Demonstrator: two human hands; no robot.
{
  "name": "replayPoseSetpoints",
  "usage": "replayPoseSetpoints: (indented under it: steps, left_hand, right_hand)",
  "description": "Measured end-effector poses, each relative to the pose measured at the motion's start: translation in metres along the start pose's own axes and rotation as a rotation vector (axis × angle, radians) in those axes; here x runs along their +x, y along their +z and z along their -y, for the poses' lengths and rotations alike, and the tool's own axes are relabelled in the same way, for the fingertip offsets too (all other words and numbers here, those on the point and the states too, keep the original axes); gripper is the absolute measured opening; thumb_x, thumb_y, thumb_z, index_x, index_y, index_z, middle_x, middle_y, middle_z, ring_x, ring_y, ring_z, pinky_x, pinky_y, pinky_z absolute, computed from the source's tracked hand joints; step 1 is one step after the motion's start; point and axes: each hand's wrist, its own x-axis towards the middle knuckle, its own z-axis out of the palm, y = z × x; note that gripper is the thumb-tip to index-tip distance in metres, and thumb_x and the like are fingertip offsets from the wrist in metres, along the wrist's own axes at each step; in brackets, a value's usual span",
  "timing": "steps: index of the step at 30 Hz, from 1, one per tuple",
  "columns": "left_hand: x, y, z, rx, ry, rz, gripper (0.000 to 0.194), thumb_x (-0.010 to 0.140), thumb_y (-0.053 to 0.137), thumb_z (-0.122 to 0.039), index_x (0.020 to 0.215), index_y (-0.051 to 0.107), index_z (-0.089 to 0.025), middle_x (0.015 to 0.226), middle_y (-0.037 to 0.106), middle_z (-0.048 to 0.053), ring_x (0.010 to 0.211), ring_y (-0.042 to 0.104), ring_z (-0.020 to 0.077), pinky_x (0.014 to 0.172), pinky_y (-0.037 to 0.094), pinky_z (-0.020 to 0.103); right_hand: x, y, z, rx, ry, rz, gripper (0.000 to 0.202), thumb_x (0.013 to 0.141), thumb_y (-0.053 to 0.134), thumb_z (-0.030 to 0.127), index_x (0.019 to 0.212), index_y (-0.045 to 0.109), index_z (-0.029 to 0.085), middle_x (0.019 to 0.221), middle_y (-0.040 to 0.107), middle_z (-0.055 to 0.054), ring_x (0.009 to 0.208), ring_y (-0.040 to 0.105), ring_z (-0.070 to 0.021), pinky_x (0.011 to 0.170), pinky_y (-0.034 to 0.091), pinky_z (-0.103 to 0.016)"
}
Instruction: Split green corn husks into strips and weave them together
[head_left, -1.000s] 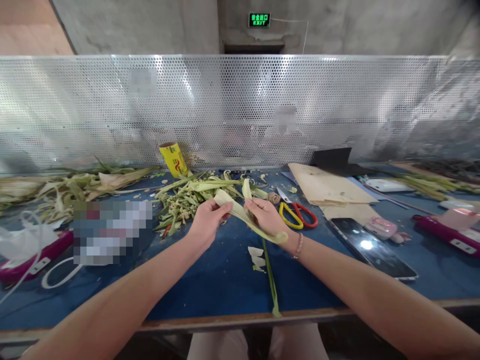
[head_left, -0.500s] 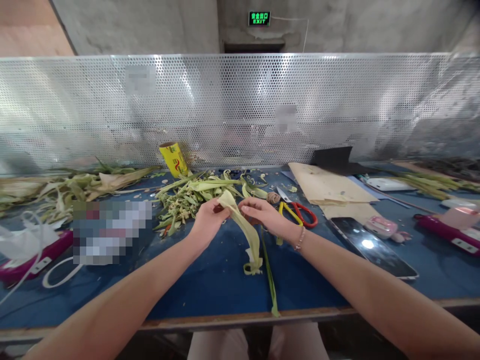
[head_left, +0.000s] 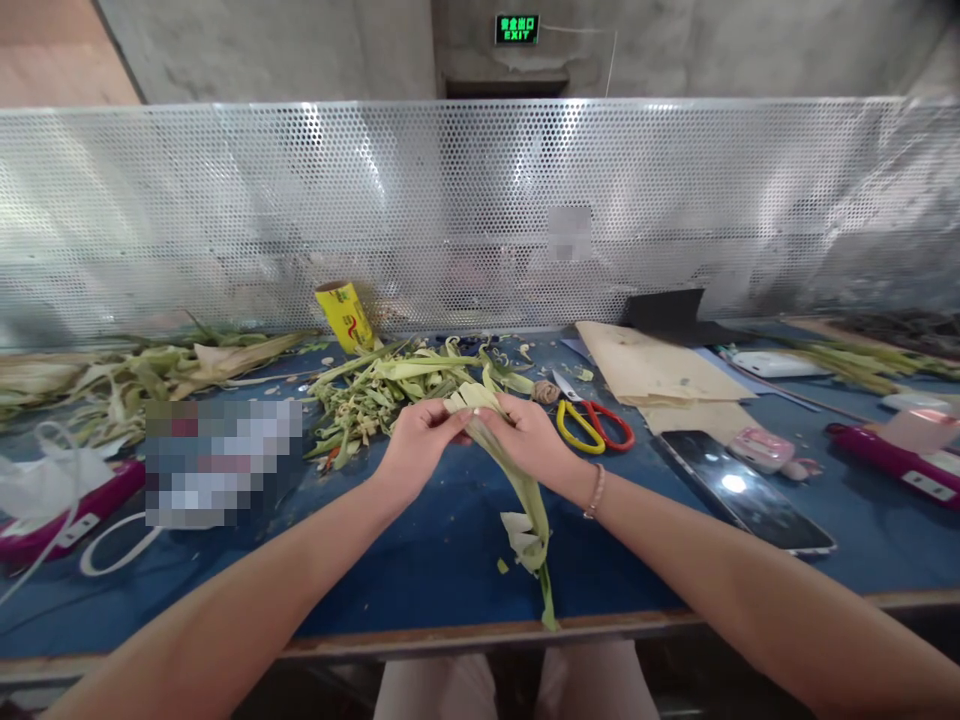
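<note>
A pale green corn husk strip (head_left: 517,480) hangs down toward the table's front edge, its upper end gathered between both hands. My left hand (head_left: 421,440) pinches that end from the left, thumb against fingers. From the right, my right hand (head_left: 529,438) pinches the same end, and the two thumbs nearly meet. Below, a narrow green leaf (head_left: 548,603) reaches the front edge, partly behind the strip. Beyond my left hand lies a pile of green husk pieces (head_left: 360,405). Scissors with yellow and red handles (head_left: 616,430) rest right of my right hand, near a twine ball (head_left: 544,392).
A yellow tube (head_left: 346,318) stands at the back before a perforated metal screen (head_left: 480,220). At right are a phone (head_left: 742,490), a pink case (head_left: 761,450), brown paper (head_left: 660,370) and a magenta power strip (head_left: 892,462). More husks (head_left: 150,375) lie at left.
Both hands have come closer together, and my right hand has closed on the husk's upper end. The hanging part has swung right and now overlaps the narrow leaf.
</note>
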Motion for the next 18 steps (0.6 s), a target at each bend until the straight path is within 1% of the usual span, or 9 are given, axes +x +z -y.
replayPoseSetpoints:
  steps: [4, 7, 10, 12, 15, 17, 18]
  left_hand:
    - [-0.003, 0.006, -0.001, -0.237, -0.060, -0.030, 0.018, 0.056, 0.071, -0.027, 0.060, 0.061, -0.012, 0.057, 0.058, 0.001, 0.054, 0.051, 0.0092, 0.055, 0.044, 0.022]
    - [-0.007, 0.011, -0.003, -0.348, -0.095, -0.074, 0.018, 0.053, 0.072, -0.025, 0.058, 0.062, -0.011, 0.056, 0.057, 0.001, 0.054, 0.051, 0.0084, 0.054, 0.044, 0.020]
    - [-0.009, 0.014, -0.005, -0.400, -0.116, -0.140, 0.018, 0.051, 0.073, -0.023, 0.057, 0.061, -0.012, 0.058, 0.058, 0.001, 0.055, 0.051, 0.0075, 0.053, 0.044, 0.019]
    - [-0.007, 0.013, -0.005, -0.413, -0.119, -0.200, 0.018, 0.051, 0.073, -0.022, 0.058, 0.061, -0.011, 0.059, 0.059, 0.000, 0.054, 0.051, 0.0068, 0.053, 0.044, 0.019]
    - [-0.001, 0.008, -0.003, -0.426, -0.101, -0.295, 0.017, 0.053, 0.072, -0.021, 0.060, 0.061, -0.011, 0.058, 0.058, 0.000, 0.053, 0.051, 0.0060, 0.054, 0.044, 0.018]
    - [0.004, 0.003, -0.002, -0.431, -0.091, -0.329, 0.016, 0.054, 0.071, -0.021, 0.062, 0.061, -0.011, 0.059, 0.058, -0.001, 0.054, 0.052, 0.0058, 0.056, 0.045, 0.018]
    - [0.005, 0.002, -0.001, -0.423, -0.088, -0.331, 0.016, 0.055, 0.071, -0.022, 0.062, 0.061, -0.011, 0.059, 0.057, -0.001, 0.054, 0.052, 0.0060, 0.056, 0.045, 0.018]
  right_hand:
    - [-0.003, 0.005, 0.002, 0.072, -0.013, -0.099, 0.026, 0.082, 0.038, 0.033, 0.062, 0.042, 0.018, 0.059, 0.044, 0.001, 0.055, 0.040, -0.0111, 0.053, 0.034, -0.024]
    - [-0.006, 0.008, 0.006, 0.128, -0.032, -0.149, 0.024, 0.083, 0.038, 0.033, 0.064, 0.043, 0.019, 0.061, 0.047, 0.000, 0.059, 0.044, -0.0126, 0.056, 0.037, -0.025]
    - [-0.007, 0.008, 0.008, 0.159, -0.018, -0.206, 0.023, 0.083, 0.038, 0.033, 0.065, 0.044, 0.019, 0.061, 0.047, 0.000, 0.060, 0.044, -0.0127, 0.057, 0.037, -0.025]
    - [-0.007, 0.007, 0.007, 0.176, 0.007, -0.268, 0.024, 0.084, 0.038, 0.035, 0.066, 0.043, 0.019, 0.062, 0.047, 0.000, 0.059, 0.043, -0.0119, 0.057, 0.037, -0.025]
    - [-0.005, 0.004, 0.003, 0.215, 0.076, -0.346, 0.027, 0.084, 0.037, 0.040, 0.068, 0.042, 0.019, 0.061, 0.047, 0.000, 0.057, 0.043, -0.0113, 0.055, 0.037, -0.024]
    - [-0.003, 0.002, -0.001, 0.242, 0.129, -0.387, 0.029, 0.083, 0.038, 0.043, 0.067, 0.041, 0.019, 0.060, 0.046, 0.001, 0.056, 0.044, -0.0113, 0.053, 0.037, -0.024]
    - [-0.002, 0.001, -0.002, 0.260, 0.149, -0.386, 0.029, 0.083, 0.038, 0.043, 0.068, 0.041, 0.019, 0.060, 0.046, 0.001, 0.056, 0.044, -0.0113, 0.052, 0.038, -0.024]
